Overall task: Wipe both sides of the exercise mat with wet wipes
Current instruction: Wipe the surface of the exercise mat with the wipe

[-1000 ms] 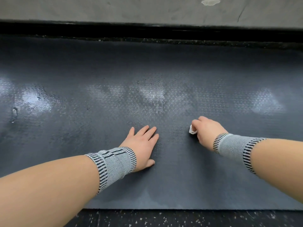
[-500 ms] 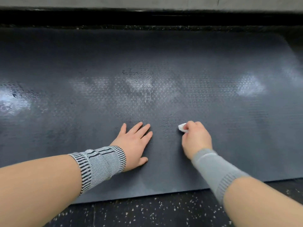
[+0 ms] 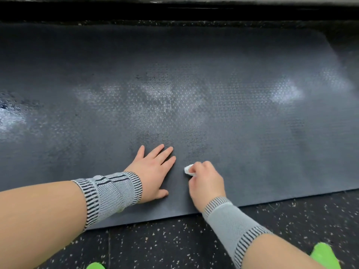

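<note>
A dark grey textured exercise mat (image 3: 242, 133) lies flat across the floor, with damp shiny patches along its middle. My left hand (image 3: 153, 169) rests flat on the mat near its front edge, fingers straight and spread. Just to its right, my right hand (image 3: 206, 181) grips a small bunched white wet wipe (image 3: 188, 169) and holds it against the mat. Only the wipe's end shows past the fingers. Both wrists wear grey striped knit bands.
Black speckled rubber flooring (image 3: 174, 243) runs in front of the mat. Two bright green shapes sit at the bottom edge, one near the middle (image 3: 95, 265) and one at the right (image 3: 324, 255). A black strip (image 3: 174, 12) borders the far side.
My right hand with the wipe has drawn closer to the left hand and toward the mat's front edge. The view has tilted down, showing more floor and the green shapes.
</note>
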